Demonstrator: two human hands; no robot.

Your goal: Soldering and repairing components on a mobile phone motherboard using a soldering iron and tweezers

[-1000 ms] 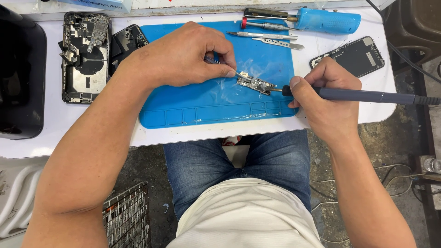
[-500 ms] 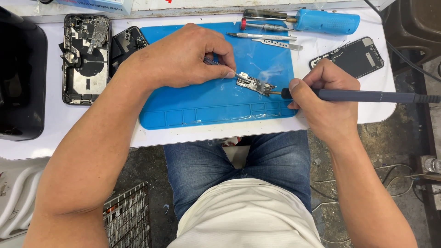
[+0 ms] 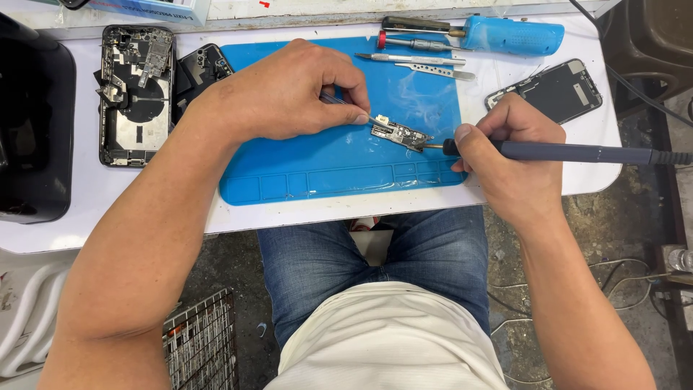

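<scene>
**Little had moved on the blue mat: iron tip stayed at the small board**

Since the earlier frame, hardly anything had shifted; the small circuit board [image 3: 399, 134] lay in the same spot near the middle of the blue work mat [image 3: 303, 173], and both hands kept their grips.

Tweezers [image 3: 346, 108] touched the board's left end, pinched between the thumb and fingers of the left hand [image 3: 289, 90], whose fingers were closed narrowly around them. At the board's right end sat the tip of the soldering iron [image 3: 570, 152], its dark handle wrapped by the curled fingers of the right hand [image 3: 509, 155]. So the board lay between the two hands, just beside the fingertips of each.

Farther out, along the mat's top edge, lay one screwdriver [image 3: 415, 43], two flat metal tools [image 3: 426, 63] and one blue handled tool [image 3: 512, 36]. One phone screen [image 3: 552, 90] rested to the right on the white table [image 3: 108, 217], and one opened phone body [image 3: 136, 94] to the left, beside a black tray [image 3: 32, 130]. Below the table edge were a bare, stained concrete floor and a wire basket [image 3: 202, 339].
</scene>
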